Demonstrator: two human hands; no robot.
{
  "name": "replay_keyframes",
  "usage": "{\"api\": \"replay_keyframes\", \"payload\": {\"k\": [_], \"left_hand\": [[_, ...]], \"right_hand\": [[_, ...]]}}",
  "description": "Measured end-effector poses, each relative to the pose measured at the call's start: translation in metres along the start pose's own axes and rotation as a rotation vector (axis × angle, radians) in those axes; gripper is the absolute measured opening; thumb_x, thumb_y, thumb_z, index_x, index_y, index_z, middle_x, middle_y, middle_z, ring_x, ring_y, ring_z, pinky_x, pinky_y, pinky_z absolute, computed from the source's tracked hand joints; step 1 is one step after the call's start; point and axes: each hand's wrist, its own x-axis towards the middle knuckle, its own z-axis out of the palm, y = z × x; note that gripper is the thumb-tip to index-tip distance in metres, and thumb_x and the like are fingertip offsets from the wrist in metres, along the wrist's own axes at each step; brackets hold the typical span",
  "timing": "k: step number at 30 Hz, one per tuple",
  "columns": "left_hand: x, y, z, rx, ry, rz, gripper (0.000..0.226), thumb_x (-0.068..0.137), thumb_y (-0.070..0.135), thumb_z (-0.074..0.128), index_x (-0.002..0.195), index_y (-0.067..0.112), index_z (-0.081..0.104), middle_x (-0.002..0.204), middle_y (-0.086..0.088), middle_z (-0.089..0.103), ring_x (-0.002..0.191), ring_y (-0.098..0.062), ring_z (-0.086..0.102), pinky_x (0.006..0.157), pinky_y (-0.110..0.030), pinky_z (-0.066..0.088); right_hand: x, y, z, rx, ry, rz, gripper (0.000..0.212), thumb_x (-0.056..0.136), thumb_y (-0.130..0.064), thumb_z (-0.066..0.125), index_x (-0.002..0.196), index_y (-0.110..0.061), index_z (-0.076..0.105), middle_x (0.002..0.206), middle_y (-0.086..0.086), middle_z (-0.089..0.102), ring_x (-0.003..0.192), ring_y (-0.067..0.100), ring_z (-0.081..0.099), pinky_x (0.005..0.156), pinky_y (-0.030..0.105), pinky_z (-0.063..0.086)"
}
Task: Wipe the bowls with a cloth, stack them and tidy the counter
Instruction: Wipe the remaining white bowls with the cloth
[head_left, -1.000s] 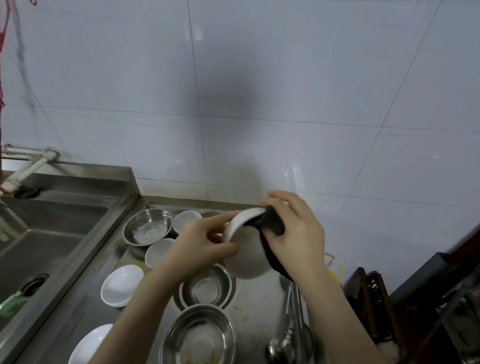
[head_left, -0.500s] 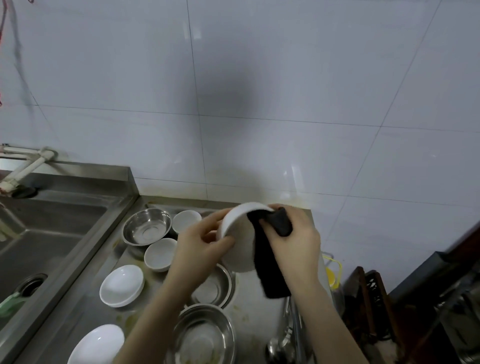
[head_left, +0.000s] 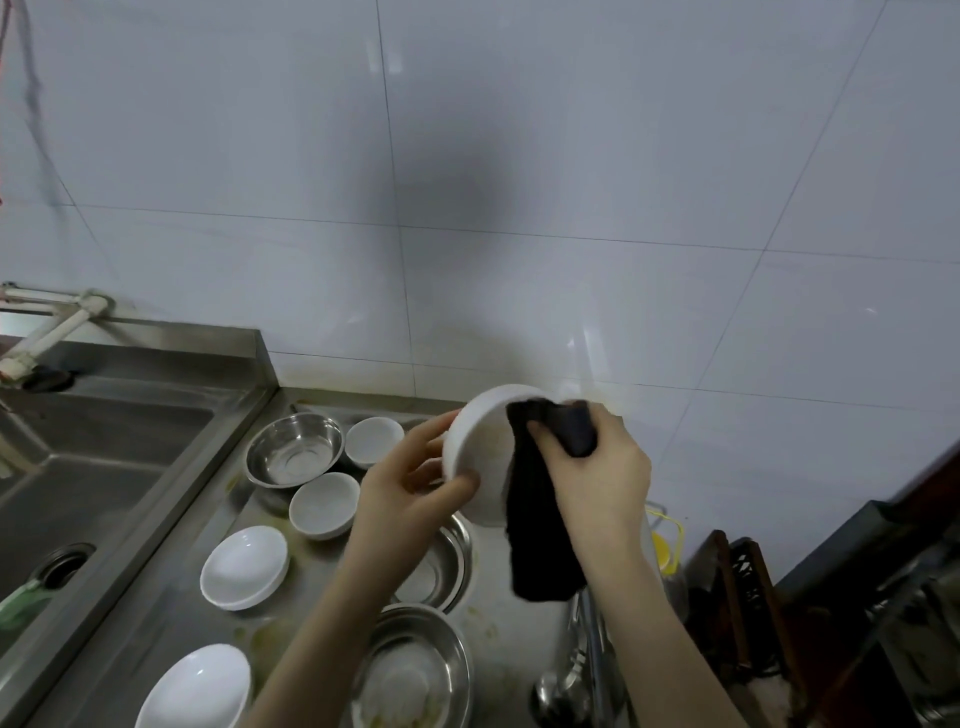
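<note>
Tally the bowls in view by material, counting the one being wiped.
White ceramic bowls: 5, the held bowl, two small ones, two shallow ones.
Steel bowls: 3, at back, under the left forearm, in front.
Total: 8.

Soft, dim light fills the room, greyish and cool. A broad dark shadow smudges the tiled wall (head_left: 467, 218) above the hands. Pale glare streaks the glossy tiles and glints off the steel bowl (head_left: 294, 449). Tile lines bow toward the edges, and the lower right corner is dark and smeared.
</note>
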Motion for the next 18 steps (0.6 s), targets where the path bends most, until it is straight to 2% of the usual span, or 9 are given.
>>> {"api": "replay_keyframes", "payload": {"k": [2,4,5,7,10,13,15,16,18], "left_hand": [[0.005,0.004,-0.003,0.145,-0.103,0.006,0.051,0.066,0.029,0.07,0.115,0.044,0.071,0.1,0.003,0.076,0.095,-0.016,0.073,0.078,-0.034,0.062],[0.01,0.004,-0.005,0.179,-0.175,-0.029,0.043,0.079,0.021,0.071,0.114,0.046,0.072,0.101,0.0,0.076,0.094,-0.017,0.073,0.071,-0.03,0.061],[0.012,0.004,-0.005,0.152,-0.193,-0.052,0.039,0.087,0.014,0.069,0.114,0.043,0.073,0.103,-0.004,0.075,0.094,-0.02,0.073,0.068,-0.032,0.061],[0.013,0.004,-0.005,0.09,-0.182,-0.104,0.031,0.095,0.012,0.063,0.11,0.037,0.075,0.102,-0.009,0.075,0.094,-0.025,0.073,0.068,-0.042,0.063],[0.007,-0.002,-0.003,-0.029,-0.021,-0.175,0.021,0.098,0.017,0.059,0.098,0.029,0.077,0.098,-0.017,0.07,0.091,-0.032,0.071,0.066,-0.044,0.063],[0.002,-0.013,-0.001,-0.076,0.086,-0.181,0.025,0.1,0.016,0.054,0.1,0.028,0.076,0.095,-0.017,0.07,0.087,-0.035,0.071,0.064,-0.045,0.062],[-0.001,-0.018,0.002,-0.082,0.11,-0.154,0.023,0.1,0.016,0.054,0.107,0.026,0.074,0.092,-0.008,0.073,0.088,-0.03,0.072,0.061,-0.037,0.061],[-0.002,-0.018,0.004,-0.08,0.127,-0.139,0.023,0.1,0.015,0.054,0.108,0.025,0.073,0.091,-0.005,0.074,0.087,-0.026,0.072,0.06,-0.033,0.06],[-0.004,-0.018,0.007,-0.059,0.15,-0.109,0.023,0.1,0.013,0.054,0.108,0.025,0.072,0.089,-0.002,0.075,0.083,-0.019,0.072,0.06,-0.028,0.058]], "right_hand": [[0.002,-0.001,-0.002,-0.216,0.019,-0.337,0.024,0.071,-0.026,0.077,0.093,-0.028,0.067,0.108,-0.01,0.06,0.089,0.016,0.06,0.063,0.025,0.044],[0.006,-0.002,-0.003,-0.407,-0.071,-0.653,0.038,0.067,-0.027,0.077,0.103,-0.027,0.067,0.116,-0.004,0.056,0.091,0.018,0.06,0.058,0.022,0.04],[0.009,-0.004,-0.003,-0.442,-0.129,-0.7,0.042,0.067,-0.029,0.077,0.107,-0.028,0.065,0.114,-0.004,0.056,0.09,0.018,0.06,0.058,0.022,0.038],[0.012,-0.013,-0.005,-0.364,-0.206,-0.504,0.048,0.069,-0.036,0.078,0.112,-0.033,0.056,0.107,-0.009,0.055,0.086,0.014,0.059,0.059,0.025,0.039],[0.018,-0.006,-0.006,-0.004,-0.214,0.112,0.057,0.066,-0.039,0.084,0.103,-0.029,0.042,0.088,-0.011,0.057,0.08,0.015,0.059,0.064,0.031,0.042],[0.016,0.006,-0.011,0.358,-0.3,0.471,0.047,0.076,-0.022,0.078,0.102,-0.024,0.04,0.099,0.006,0.058,0.093,0.024,0.062,0.072,0.035,0.051],[0.009,0.004,-0.013,0.46,-0.444,0.553,0.044,0.079,-0.009,0.069,0.107,-0.026,0.039,0.103,0.009,0.055,0.092,0.023,0.061,0.067,0.031,0.05],[0.004,0.002,-0.015,0.427,-0.492,0.511,0.045,0.079,-0.005,0.067,0.108,-0.027,0.04,0.101,0.006,0.054,0.088,0.021,0.06,0.064,0.026,0.047],[-0.007,0.003,-0.016,0.24,-0.448,0.252,0.044,0.077,-0.004,0.07,0.106,-0.028,0.048,0.099,-0.002,0.055,0.087,0.015,0.058,0.064,0.017,0.044]]}}
